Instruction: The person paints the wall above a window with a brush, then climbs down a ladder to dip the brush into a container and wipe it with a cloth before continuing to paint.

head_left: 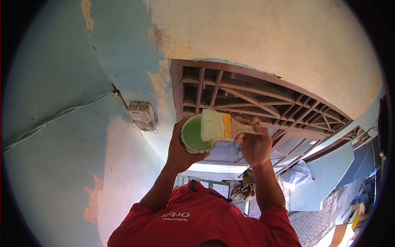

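Note:
My left hand (pixel 176 154) is wrapped round a paint can (pixel 184 145) tilted so that its open top shows. Green paint (pixel 191 132) coats the inside of the can. In my right hand (pixel 256 144) is a wide paintbrush (pixel 212 125), gripped by its pale handle, with a yellow band at the bristles. The bristles are loaded with light green paint and overlap the can's right rim in this view.
Ahead is a brown wooden lattice frame (pixel 196 88) below a cream wall (pixel 263 35). An old meter box (pixel 142 115) and a grey cable (pixel 61 116) are fixed to the peeling blue-green wall (pixel 53 82) at left. A white plastic bag (pixel 297 175) hangs at right.

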Motion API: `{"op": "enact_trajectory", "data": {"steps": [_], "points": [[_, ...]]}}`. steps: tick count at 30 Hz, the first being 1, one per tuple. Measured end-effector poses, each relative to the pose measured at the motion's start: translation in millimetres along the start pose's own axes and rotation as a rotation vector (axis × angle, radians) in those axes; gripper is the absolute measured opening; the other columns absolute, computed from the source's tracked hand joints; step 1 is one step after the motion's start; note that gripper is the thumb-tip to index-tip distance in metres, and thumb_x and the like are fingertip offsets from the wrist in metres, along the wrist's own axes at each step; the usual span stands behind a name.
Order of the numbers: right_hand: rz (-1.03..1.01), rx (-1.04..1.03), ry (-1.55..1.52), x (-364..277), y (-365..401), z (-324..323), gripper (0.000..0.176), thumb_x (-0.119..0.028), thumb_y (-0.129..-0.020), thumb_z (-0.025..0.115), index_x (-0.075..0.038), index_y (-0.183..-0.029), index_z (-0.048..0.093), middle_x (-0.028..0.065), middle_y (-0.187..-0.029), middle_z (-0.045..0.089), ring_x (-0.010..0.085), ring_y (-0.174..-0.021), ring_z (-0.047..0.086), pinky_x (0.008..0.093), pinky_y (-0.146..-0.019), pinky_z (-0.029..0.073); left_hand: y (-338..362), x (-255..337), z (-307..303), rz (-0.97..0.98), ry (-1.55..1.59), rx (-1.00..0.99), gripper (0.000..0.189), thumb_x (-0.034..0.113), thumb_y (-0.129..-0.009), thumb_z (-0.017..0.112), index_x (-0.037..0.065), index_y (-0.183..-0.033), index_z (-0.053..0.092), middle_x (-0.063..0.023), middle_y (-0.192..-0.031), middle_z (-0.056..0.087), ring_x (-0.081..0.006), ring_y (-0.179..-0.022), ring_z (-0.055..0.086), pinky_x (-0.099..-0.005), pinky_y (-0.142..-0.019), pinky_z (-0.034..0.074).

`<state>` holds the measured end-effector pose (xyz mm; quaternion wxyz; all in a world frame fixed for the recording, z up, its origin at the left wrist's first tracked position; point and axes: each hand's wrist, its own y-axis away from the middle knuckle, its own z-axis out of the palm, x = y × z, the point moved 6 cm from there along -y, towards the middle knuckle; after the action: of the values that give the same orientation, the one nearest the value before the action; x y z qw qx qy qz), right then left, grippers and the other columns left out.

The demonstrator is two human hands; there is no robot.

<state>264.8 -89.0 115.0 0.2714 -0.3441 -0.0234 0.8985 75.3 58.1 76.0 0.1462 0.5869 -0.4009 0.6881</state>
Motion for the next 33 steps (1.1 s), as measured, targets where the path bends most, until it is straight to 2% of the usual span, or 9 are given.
{"op": "enact_trajectory", "data": {"steps": [4, 5, 7, 9, 12, 18, 22, 29, 33], "points": [[-0.005, 0.027, -0.054, 8, 0, 2, 0.015, -0.022, -0.106, 0.053, -0.007, -0.107, 0.053, 0.0320, -0.131, 0.066, 0.0298, -0.093, 0.079, 0.0381, -0.086, 0.068, -1, -2, 0, 0.003, 0.014, 0.000, 0.114, 0.012, -0.061, 0.101, 0.008, -0.155, 0.037, -0.0136, -0.146, 0.054, -0.0279, -0.136, 0.055, -0.0423, -0.114, 0.048], [-0.009, 0.069, -0.076, 8, 1, 4, 0.013, -0.013, -0.102, 0.063, -0.007, -0.106, 0.052, 0.0305, -0.129, 0.067, 0.0271, -0.093, 0.079, 0.0356, -0.085, 0.068, 0, -3, 0, -0.001, 0.011, -0.001, 0.114, 0.011, -0.061, 0.101, 0.008, -0.155, 0.037, -0.0136, -0.146, 0.054, -0.0280, -0.136, 0.055, -0.0425, -0.114, 0.048], [-0.035, 0.048, -0.046, 14, 0, -3, 0.015, -0.006, -0.099, 0.066, -0.007, -0.106, 0.052, 0.0292, -0.128, 0.068, 0.0256, -0.094, 0.078, 0.0342, -0.085, 0.068, -1, -2, -1, 0.001, 0.025, -0.003, 0.114, 0.011, -0.060, 0.101, 0.008, -0.155, 0.036, -0.0137, -0.146, 0.054, -0.0282, -0.136, 0.055, -0.0427, -0.114, 0.048], [-0.053, 0.032, -0.046, 15, -2, -1, 0.030, 0.010, -0.092, 0.069, -0.009, -0.107, 0.053, 0.0253, -0.124, 0.070, 0.0230, -0.097, 0.078, 0.0320, -0.086, 0.068, -4, -2, -1, 0.030, 0.030, -0.008, 0.115, 0.012, -0.060, 0.102, 0.008, -0.155, 0.036, -0.0137, -0.146, 0.053, -0.0285, -0.137, 0.054, -0.0431, -0.115, 0.047], [-0.004, 0.022, -0.001, 16, -6, -2, 0.028, 0.008, -0.093, 0.070, -0.009, -0.107, 0.053, 0.0232, -0.124, 0.070, 0.0229, -0.097, 0.078, 0.0312, -0.084, 0.068, -8, -3, -2, 0.016, 0.047, 0.001, 0.115, 0.012, -0.060, 0.102, 0.007, -0.154, 0.036, -0.0137, -0.145, 0.054, -0.0283, -0.137, 0.054, -0.0428, -0.115, 0.047], [-0.006, 0.209, 0.037, 15, 0, -3, 0.019, -0.003, -0.098, 0.070, -0.008, -0.099, 0.051, 0.0149, -0.094, 0.074, 0.0223, -0.077, 0.078, 0.0316, -0.070, 0.066, -9, -1, 3, 0.069, 0.023, -0.022, 0.116, 0.008, -0.057, 0.101, 0.007, -0.154, 0.038, -0.0125, -0.144, 0.055, -0.0271, -0.134, 0.057, -0.0421, -0.113, 0.049], [-0.113, 0.220, 0.389, 5, 34, -12, 0.023, -0.006, -0.097, 0.072, -0.006, -0.096, 0.049, 0.0124, -0.088, 0.069, 0.0220, -0.074, 0.076, 0.0324, -0.067, 0.066, -1, -5, 16, 0.054, 0.001, -0.085, 0.116, 0.003, -0.055, 0.100, 0.006, -0.154, 0.039, -0.0122, -0.143, 0.057, -0.0266, -0.132, 0.059, -0.0417, -0.110, 0.052], [-0.123, 0.572, 0.492, 11, 134, -63, 0.022, -0.012, -0.097, 0.072, -0.007, -0.092, 0.051, 0.0118, -0.087, 0.071, 0.0161, -0.064, 0.068, 0.0278, -0.058, 0.056, 23, -36, 79, -0.024, 0.064, -0.420, 0.109, 0.006, -0.060, 0.099, 0.006, -0.152, 0.040, -0.0139, -0.142, 0.053, -0.0295, -0.134, 0.056, -0.0418, -0.111, 0.049], [-0.178, 0.703, 0.649, -1, 194, -84, 0.018, -0.014, -0.098, 0.070, -0.006, -0.091, 0.056, 0.0084, -0.087, 0.068, 0.0136, -0.070, 0.064, 0.0285, -0.059, 0.051, 40, -43, 130, 0.149, -0.010, -0.632, 0.112, 0.011, -0.060, 0.102, 0.005, -0.153, 0.040, -0.0131, -0.143, 0.054, -0.0277, -0.132, 0.058, -0.0428, -0.111, 0.050]]}}
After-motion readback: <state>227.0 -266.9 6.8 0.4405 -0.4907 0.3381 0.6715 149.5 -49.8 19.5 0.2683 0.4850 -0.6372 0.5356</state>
